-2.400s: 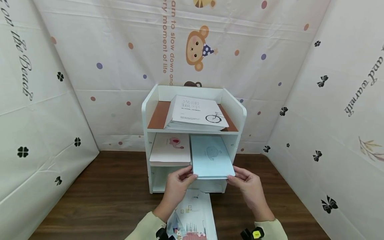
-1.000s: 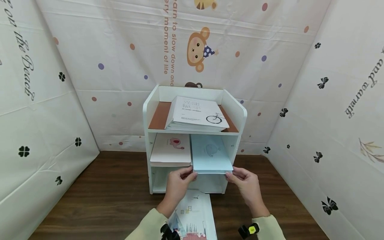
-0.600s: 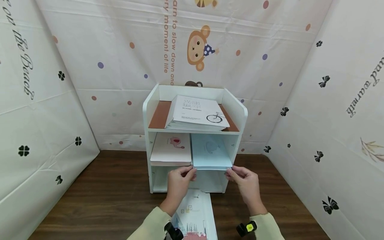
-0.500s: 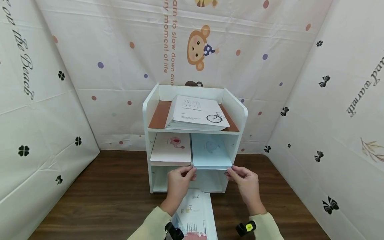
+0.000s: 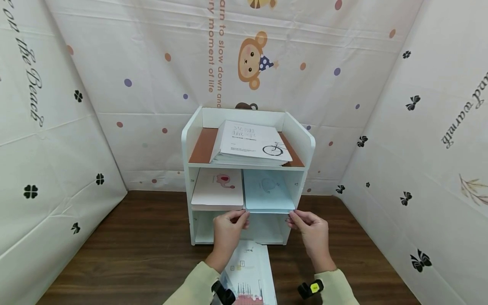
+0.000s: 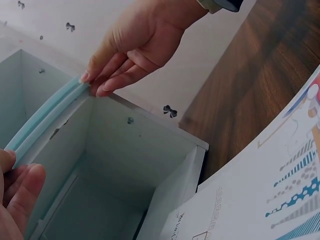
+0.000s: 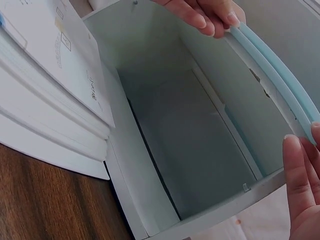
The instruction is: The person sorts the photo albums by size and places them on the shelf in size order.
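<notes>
In the head view, light blue notebooks with a faint drawing on the cover lie on the right half of the white rack's middle shelf. Their front edge sits slightly past the shelf edge. My left hand pinches the near left corner between thumb and fingers; my right hand does the same at the near right corner. From the left wrist, two stacked light blue layers run between both hands along the shelf edge. Beside them lies a stack of white books with a red elephant picture.
A thick stack of white books with a bicycle drawing fills much of the top shelf. Below, the bottom compartment stands open. Picture books lie on the dark wooden table in front of the rack, between the forearms.
Both hands have pushed the light blue notebooks back into the middle shelf, so their front edge stands further in and nearly level with the white stack beside it.
</notes>
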Action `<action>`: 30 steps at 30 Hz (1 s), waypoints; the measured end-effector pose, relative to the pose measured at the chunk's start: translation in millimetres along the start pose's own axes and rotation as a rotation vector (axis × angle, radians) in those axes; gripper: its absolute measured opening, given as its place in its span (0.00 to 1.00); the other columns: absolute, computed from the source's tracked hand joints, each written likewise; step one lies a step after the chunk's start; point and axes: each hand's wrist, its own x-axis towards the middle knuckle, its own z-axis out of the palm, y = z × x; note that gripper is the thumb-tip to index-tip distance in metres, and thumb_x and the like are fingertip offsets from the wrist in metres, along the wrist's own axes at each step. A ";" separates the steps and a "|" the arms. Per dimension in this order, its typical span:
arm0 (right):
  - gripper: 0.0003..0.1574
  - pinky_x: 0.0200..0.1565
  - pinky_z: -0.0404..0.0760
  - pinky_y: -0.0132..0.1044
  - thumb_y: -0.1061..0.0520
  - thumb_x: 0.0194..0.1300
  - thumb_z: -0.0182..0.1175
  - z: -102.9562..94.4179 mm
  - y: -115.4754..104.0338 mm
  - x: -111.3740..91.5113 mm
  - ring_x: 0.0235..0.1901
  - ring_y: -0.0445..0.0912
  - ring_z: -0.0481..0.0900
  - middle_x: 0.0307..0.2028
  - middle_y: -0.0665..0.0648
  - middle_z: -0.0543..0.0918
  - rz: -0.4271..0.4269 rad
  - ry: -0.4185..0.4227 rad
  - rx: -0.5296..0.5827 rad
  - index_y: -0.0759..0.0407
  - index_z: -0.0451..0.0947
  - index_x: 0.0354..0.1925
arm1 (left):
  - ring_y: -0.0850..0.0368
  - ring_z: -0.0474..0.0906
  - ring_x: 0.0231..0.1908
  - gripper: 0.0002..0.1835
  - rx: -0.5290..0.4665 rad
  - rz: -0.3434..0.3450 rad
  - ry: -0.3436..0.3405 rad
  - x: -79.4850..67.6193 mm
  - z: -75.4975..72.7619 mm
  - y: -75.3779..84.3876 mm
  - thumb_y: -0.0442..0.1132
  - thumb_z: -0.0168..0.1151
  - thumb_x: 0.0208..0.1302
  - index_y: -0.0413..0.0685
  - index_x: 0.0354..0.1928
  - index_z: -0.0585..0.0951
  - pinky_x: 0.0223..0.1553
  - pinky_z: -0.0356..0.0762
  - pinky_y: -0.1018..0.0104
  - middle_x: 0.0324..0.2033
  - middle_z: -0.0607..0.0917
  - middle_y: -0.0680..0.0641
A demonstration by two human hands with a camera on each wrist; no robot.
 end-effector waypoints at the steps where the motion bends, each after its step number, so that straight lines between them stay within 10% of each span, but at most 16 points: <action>1: 0.18 0.43 0.89 0.41 0.60 0.65 0.70 0.2 0.2 0.0 0.33 0.45 0.91 0.38 0.66 0.91 -0.001 0.001 0.002 0.74 0.84 0.48 | 0.62 0.87 0.26 0.07 0.001 0.000 0.001 0.0 -0.1 0.3 0.38 0.73 0.64 0.44 0.41 0.91 0.30 0.87 0.72 0.30 0.91 0.46; 30: 0.24 0.42 0.89 0.33 0.52 0.64 0.73 4.3 -0.4 -13.9 0.35 0.42 0.90 0.37 0.56 0.91 0.073 -0.008 -0.095 0.69 0.84 0.49 | 0.59 0.88 0.30 0.09 0.043 -0.062 -0.114 -4.6 -21.5 -3.3 0.42 0.73 0.65 0.47 0.43 0.90 0.34 0.86 0.73 0.32 0.91 0.45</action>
